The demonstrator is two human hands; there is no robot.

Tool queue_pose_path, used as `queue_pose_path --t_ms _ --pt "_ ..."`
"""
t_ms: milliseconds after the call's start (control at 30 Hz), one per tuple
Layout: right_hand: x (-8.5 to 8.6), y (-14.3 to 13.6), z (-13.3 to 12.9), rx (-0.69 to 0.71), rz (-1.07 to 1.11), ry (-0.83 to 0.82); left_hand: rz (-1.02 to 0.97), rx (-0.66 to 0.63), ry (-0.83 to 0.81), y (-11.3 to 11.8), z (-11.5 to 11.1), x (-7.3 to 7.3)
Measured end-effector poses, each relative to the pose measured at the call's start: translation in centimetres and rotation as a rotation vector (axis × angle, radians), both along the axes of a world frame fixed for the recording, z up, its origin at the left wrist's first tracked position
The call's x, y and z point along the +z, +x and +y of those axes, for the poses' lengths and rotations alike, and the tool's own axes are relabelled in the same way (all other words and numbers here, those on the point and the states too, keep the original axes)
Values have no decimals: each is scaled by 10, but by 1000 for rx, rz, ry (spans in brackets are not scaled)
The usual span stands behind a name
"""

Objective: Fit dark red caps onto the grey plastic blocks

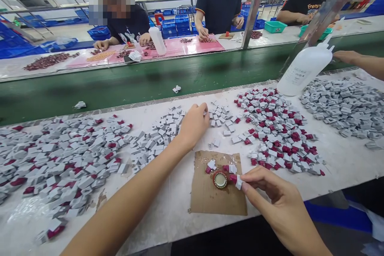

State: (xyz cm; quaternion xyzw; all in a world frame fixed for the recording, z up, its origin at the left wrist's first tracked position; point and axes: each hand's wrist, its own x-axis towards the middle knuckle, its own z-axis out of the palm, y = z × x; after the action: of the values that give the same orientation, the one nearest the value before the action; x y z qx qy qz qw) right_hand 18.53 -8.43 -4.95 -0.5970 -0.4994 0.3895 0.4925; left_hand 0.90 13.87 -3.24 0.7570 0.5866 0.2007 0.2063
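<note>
My right hand [270,196] pinches a small part [239,182], grey at one end and dark red at the other, at the right of a bottle cap [220,180]. The cap holds something pale and lies on a square of brown cardboard [216,204] with wet spots. Other grey and red parts [211,165] lie on the cardboard near the cap. My left hand [196,122] reaches over a pile of plain grey pieces [150,140], its fingers bent down among them; what they hold, if anything, is hidden.
Piles of grey-and-red parts [75,156] lie left and right [279,132]. A white squeeze bottle [306,70] stands back right, beside more grey pieces [348,106]. Beyond the green belt [126,92], several people work; another person's hand [348,57] reaches in at right.
</note>
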Motion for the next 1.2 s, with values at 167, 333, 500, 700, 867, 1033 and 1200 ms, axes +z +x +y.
queue_pose_path --t_ms 167,333,500,700,867,1033,1200 --pt "3 4 -4 12 -8 11 -71 -44 -50 -14 -12 1" --pt "-1 10 -15 -43 -18 1 -322 -44 -268 -37 -42 12" --pt "-5 7 -14 -58 1 23 -1015 -4 -749 -54 -77 22" --pt "-1 -1 -5 29 39 22 -1105 58 -787 -61 -111 20" --pt "2 -6 -3 61 0 36 -949 131 -653 -63 -126 12" --pt "5 -8 -1 96 -84 98 -784 56 -530 -64 -131 6" --pt "7 -10 1 106 -104 148 -680 15 -451 -62 -136 10"
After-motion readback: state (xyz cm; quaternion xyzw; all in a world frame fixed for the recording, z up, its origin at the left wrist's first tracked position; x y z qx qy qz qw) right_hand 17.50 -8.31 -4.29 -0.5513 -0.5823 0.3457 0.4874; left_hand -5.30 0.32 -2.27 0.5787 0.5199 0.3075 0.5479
